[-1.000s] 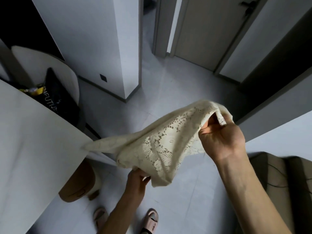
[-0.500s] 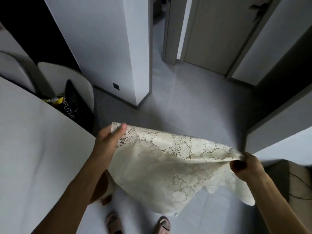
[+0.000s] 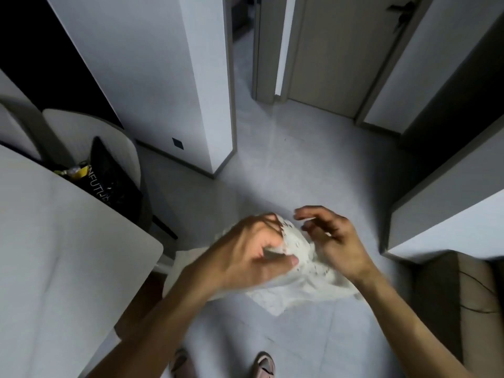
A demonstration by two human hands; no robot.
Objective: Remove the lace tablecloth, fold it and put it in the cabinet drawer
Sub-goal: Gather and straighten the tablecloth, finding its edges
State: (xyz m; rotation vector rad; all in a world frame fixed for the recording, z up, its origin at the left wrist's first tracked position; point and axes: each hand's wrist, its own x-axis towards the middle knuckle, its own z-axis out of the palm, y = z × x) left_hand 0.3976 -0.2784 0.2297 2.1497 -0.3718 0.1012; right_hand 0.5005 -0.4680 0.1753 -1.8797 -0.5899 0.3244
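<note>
- While folding, left hand [image 3: 245, 255] is pinching cloth [image 3: 302, 271] shut, keeping edges together mid-air.
- Right hand [image 3: 332, 241] is hovering half-open w/ fingers spread, touching cloth; grip unclear.

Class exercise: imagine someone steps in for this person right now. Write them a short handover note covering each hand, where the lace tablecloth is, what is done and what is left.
Left hand: grip closed on a bunched part of the lace tablecloth, thumb pressing the fabric.
Right hand: fingers spread and loose against the cloth's far side; motion blur hides any firm grip.
Tablecloth: off the table, gathered between both hands in mid-air over the floor, lower edge hanging free.
Done: cloth removed.
Left: finish a neat fold, then put it in the cabinet drawer, which is not identifiable in this view.
</note>
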